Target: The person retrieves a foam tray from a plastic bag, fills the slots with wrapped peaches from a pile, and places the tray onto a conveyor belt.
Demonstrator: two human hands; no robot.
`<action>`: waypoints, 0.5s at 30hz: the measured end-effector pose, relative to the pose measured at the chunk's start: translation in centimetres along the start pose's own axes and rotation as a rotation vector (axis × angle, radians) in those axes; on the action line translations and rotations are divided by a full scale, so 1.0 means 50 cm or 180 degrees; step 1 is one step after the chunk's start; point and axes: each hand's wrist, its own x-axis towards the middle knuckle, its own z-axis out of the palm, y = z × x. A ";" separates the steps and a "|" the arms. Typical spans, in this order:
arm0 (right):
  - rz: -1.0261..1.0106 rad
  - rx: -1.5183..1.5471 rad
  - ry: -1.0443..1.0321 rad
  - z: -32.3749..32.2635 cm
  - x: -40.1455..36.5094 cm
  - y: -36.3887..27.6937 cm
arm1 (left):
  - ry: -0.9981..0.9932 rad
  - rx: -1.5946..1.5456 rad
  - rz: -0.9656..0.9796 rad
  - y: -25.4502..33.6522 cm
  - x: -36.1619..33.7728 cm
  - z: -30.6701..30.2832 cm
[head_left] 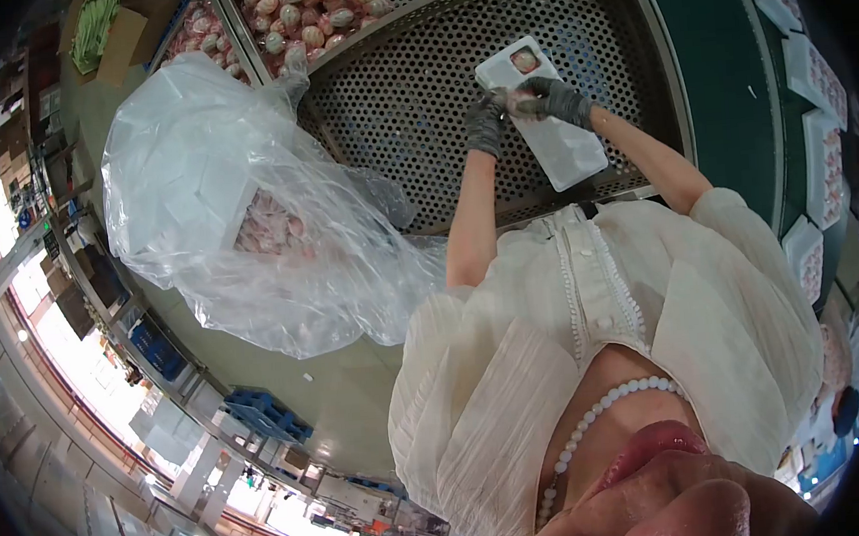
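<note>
Both my hands wear dark grey gloves and meet over a long white tray (563, 154) that lies slantwise on a perforated metal work surface (389, 111). My left hand (485, 123) is closed, its fingertips pinching the left side of a small pink-and-white piece (517, 100). From the right, my right hand (558, 105) closes its fingers on the same piece, partly covering it. Whether it is wrapped is too small to tell. Another pink-and-white piece (524, 59) sits in the tray's far compartment.
Many striped pink-and-white balls (307, 13) fill a metal bin beyond the surface. A large clear plastic bag (247, 221) with white trays and pink pieces stands at left. On the right, filled white trays (823, 166) line a green conveyor belt (731, 97). Blue pallets (266, 416) lie behind left.
</note>
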 end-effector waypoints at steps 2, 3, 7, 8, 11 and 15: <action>0.0273 0.0335 0.0293 0.007 0.007 -0.045 | 0.0224 0.0454 0.0813 0.009 0.007 0.001; 0.0256 0.0310 0.0291 0.001 0.017 -0.046 | 0.0223 0.0436 0.0838 0.024 0.009 0.011; -0.0135 0.0093 0.0504 0.007 0.055 -0.026 | 0.1091 0.1537 0.1733 0.038 0.035 0.040; -0.0318 -0.0394 0.0786 0.004 0.065 -0.031 | 0.1158 0.1993 0.1789 0.041 0.037 0.047; -0.1064 -0.1783 0.1325 0.003 0.077 -0.048 | 0.1195 0.2494 0.2032 0.029 0.035 0.047; -0.0817 -0.3000 0.1266 0.007 0.093 -0.086 | 0.1383 0.3303 0.2752 -0.026 0.065 0.043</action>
